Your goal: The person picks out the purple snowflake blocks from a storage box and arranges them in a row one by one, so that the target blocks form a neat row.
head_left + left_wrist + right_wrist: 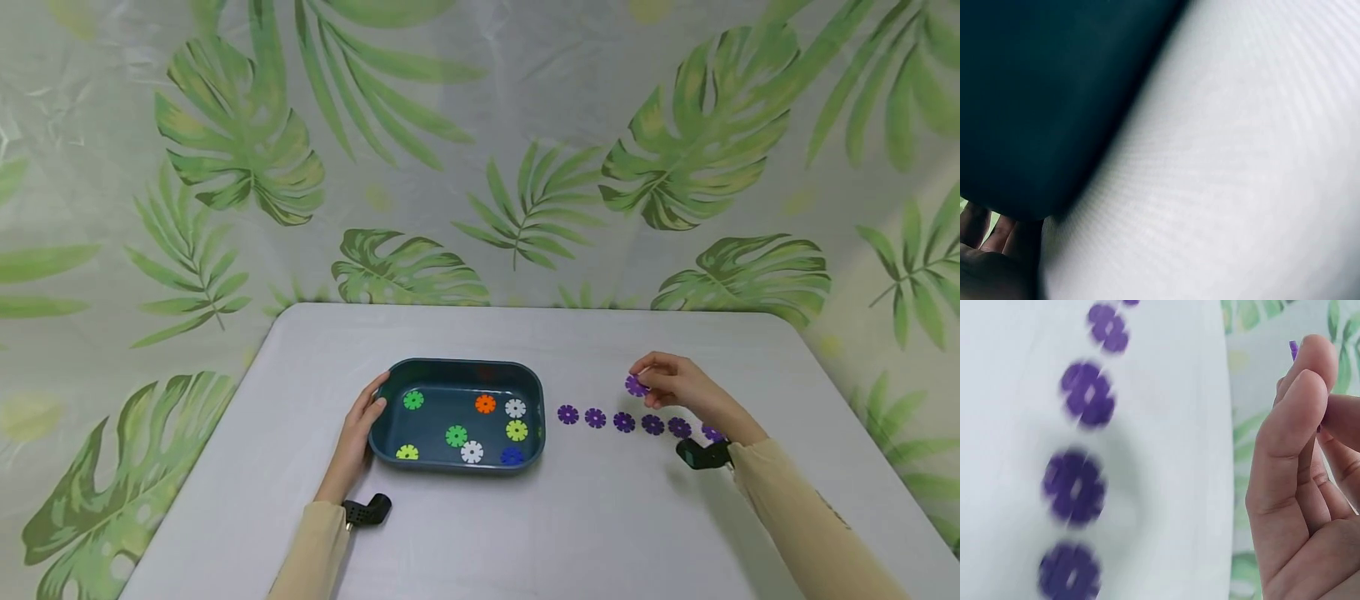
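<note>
In the head view a dark teal tray [442, 461] stands on the table with several coloured notched discs in it. My left hand [362, 425] grips the tray's left end, thumb at the rim; in the left wrist view its fingers [999, 234] touch the tray's side [1041, 112]. My right hand [678, 387] pinches a purple disc [636, 385] above the table, behind a row of purple discs [624, 422]. The right wrist view shows the right hand [1300, 456] with only slivers of the pinched disc [1293, 349] visible beside blurred row discs [1074, 487].
The white table [555, 533] backs onto a leaf-patterned cloth [525, 108]. The purple row runs from near the tray's right end to under the right wrist, where a disc [712, 433] is partly hidden. Inside the tray lie green, yellow, white, orange and blue discs.
</note>
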Available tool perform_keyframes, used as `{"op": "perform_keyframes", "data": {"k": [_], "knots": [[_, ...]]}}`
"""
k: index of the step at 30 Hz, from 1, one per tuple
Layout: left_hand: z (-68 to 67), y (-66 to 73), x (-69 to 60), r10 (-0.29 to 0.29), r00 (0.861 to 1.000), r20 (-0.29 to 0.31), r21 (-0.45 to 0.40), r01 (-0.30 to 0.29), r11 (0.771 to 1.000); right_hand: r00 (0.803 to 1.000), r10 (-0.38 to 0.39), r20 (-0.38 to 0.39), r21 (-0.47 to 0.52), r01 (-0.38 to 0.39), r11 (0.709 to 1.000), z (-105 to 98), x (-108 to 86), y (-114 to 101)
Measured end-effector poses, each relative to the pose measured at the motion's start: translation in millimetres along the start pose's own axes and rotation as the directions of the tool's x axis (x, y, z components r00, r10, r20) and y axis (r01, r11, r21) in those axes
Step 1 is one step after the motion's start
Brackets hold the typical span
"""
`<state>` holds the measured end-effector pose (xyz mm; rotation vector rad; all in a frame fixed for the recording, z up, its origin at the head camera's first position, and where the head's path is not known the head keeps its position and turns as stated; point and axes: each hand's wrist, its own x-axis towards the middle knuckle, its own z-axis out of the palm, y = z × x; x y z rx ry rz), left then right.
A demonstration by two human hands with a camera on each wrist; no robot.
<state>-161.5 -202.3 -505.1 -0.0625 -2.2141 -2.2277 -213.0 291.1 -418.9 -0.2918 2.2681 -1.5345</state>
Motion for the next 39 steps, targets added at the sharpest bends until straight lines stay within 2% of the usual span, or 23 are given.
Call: {"op": "perform_keyframes", "data": {"k": [5, 9, 15, 17, 19, 23, 27, 34, 39], "knots": [[0.3, -1.1, -1.8, 0.007, 1.0, -0.011, 0.025, -0.007, 1.0, 0.995, 0.058, -0.078, -0.034, -0.061, 0.998, -26, -29.3, 30], [-0.4, -2.3, -2.4, 0.009, 1.0, -0.011, 0.027, -0.009, 1.0, 0.987, 0.088, -0.134, -0.019, -0.091, 0.996, -43, -52.1, 54], [-1.6, -2.2, -3.7, 0.007, 1.0, -0.003, 0.011, -0.007, 1.0, 0.977, 0.091, -0.19, 0.09, -0.075, 0.993, -67, -82.9, 87], [-0.4, 4.1, -5.5, 0.0, 1.0, 0.004, -0.002, 0.0, 1.0, 0.974, 0.094, -0.206, 0.141, -0.065, 0.988, -74, -91.5, 97], [1.1, 12.2, -8.0, -0.004, 1.0, 0.016, -0.012, 0.004, 1.0, 0.966, 0.113, -0.232, 0.188, -0.069, 0.98, -80, -98.4, 106], [0.2, 10.5, -7.0, -0.002, 1.0, 0.017, -0.002, 0.002, 1.0, 0.943, 0.154, -0.294, 0.221, -0.09, 0.971, -86, -109.2, 121], [-2.1, -2.3, -2.8, 0.013, 1.0, -0.001, 0.013, -0.013, 1.0, 0.917, 0.189, -0.351, 0.176, -0.134, 0.975, -90, -114.5, 130], [-4.4, -2.7, -2.1, 0.012, 1.0, 0.0, 0.028, -0.012, 1.0, 0.895, 0.169, -0.412, -0.004, -0.188, 0.982, -85, -112.0, 128], [-9.4, 2.3, -1.0, 0.014, 1.0, -0.004, 0.123, -0.013, 0.992, 0.881, 0.122, -0.457, -0.177, -0.225, 0.958, -76, -110.9, 121]]}}
